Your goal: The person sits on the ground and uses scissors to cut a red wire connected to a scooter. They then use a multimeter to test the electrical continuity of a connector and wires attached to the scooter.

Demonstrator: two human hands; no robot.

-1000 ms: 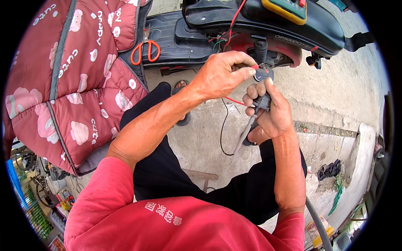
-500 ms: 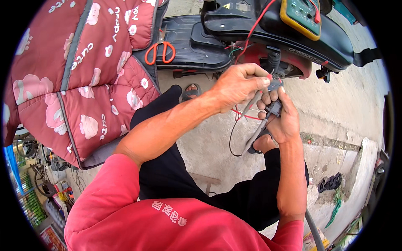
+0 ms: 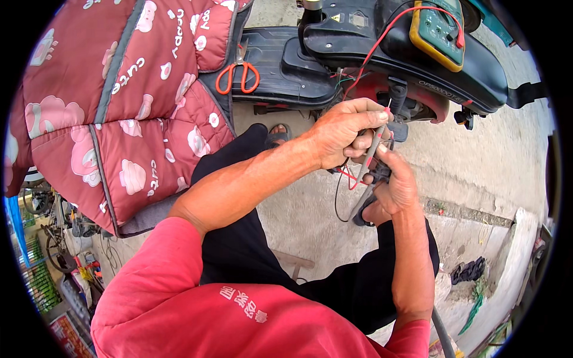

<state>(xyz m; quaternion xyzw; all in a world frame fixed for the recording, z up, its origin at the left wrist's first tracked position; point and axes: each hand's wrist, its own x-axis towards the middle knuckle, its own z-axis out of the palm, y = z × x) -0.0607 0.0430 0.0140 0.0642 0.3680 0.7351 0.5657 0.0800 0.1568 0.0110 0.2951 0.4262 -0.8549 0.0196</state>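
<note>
My left hand (image 3: 349, 132) is closed around a slim grey test probe (image 3: 373, 149) with a red collar and a thin metal tip pointing up and away. Red and black leads (image 3: 337, 200) loop below the fingers. Just beneath it, my right hand (image 3: 399, 190) grips a dark plug-like connector (image 3: 379, 173), partly hidden by the fingers. A thick grey cable (image 3: 358, 210) hangs from the connector's side. The two hands nearly touch, and whether the probe meets the connector is hidden. A yellow-edged multimeter (image 3: 437, 36) rests on the black scooter body, its red lead running down toward my hands.
The black electric scooter (image 3: 412, 65) stands ahead. Orange-handled scissors (image 3: 237, 80) lie on its footboard (image 3: 271, 65). A padded maroon quilted cover (image 3: 143, 119) drapes over the left side. A concrete kerb (image 3: 477, 209) runs along the right, near a dark crumpled cloth (image 3: 468, 271).
My right hand has come closer to me and slightly left, tilting the connector so less of it shows. My left hand keeps the probe, now across the connector. The view has shifted slightly.
</note>
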